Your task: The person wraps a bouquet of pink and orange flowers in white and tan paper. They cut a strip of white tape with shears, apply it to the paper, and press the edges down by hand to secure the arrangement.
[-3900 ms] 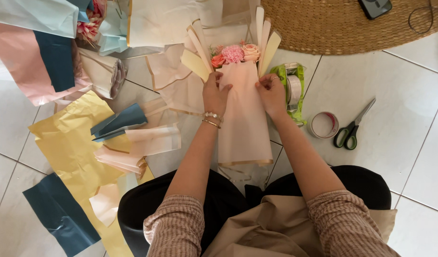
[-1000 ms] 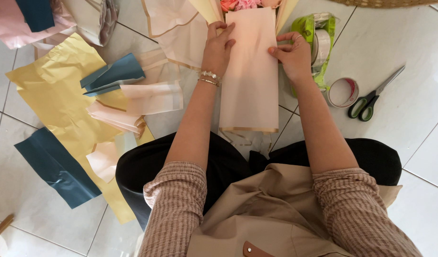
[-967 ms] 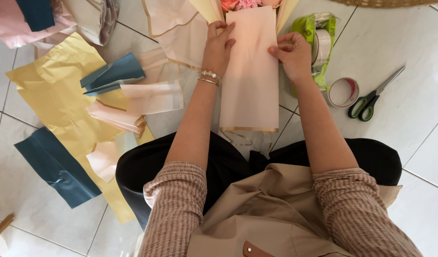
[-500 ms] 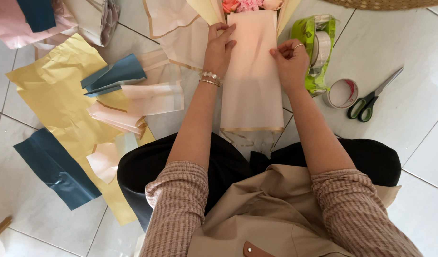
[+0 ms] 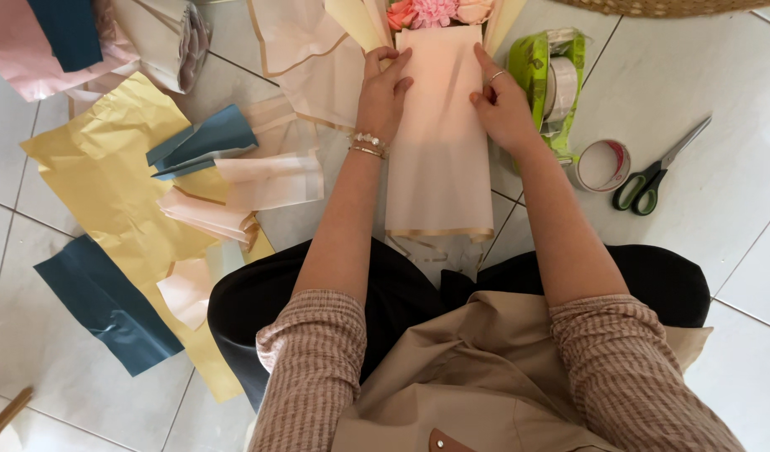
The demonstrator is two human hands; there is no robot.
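Observation:
A bouquet lies on the tiled floor in front of me, wrapped in a long peach paper sheet [image 5: 439, 142] with a gold bottom edge. Pink and orange flowers [image 5: 431, 12] peek out at its top. My left hand [image 5: 382, 86], wearing a bead bracelet, presses the sheet's left edge. My right hand [image 5: 502, 99], with a ring, pinches the sheet's right edge near the top. Both hands hold the wrap flat against the bouquet.
A green tape dispenser [image 5: 550, 79] lies right of the bouquet, then a tape roll [image 5: 602, 164] and green-handled scissors [image 5: 655, 177]. Left are yellow paper [image 5: 109, 180], dark blue sheets [image 5: 109, 305], folded peach pieces [image 5: 234, 192] and a woven mat edge [image 5: 669, 7].
The view has shifted down and closer. My hands have slid a little along the peach sheet's edges, staying near the top of the bouquet. The sheet lies a bit straighter.

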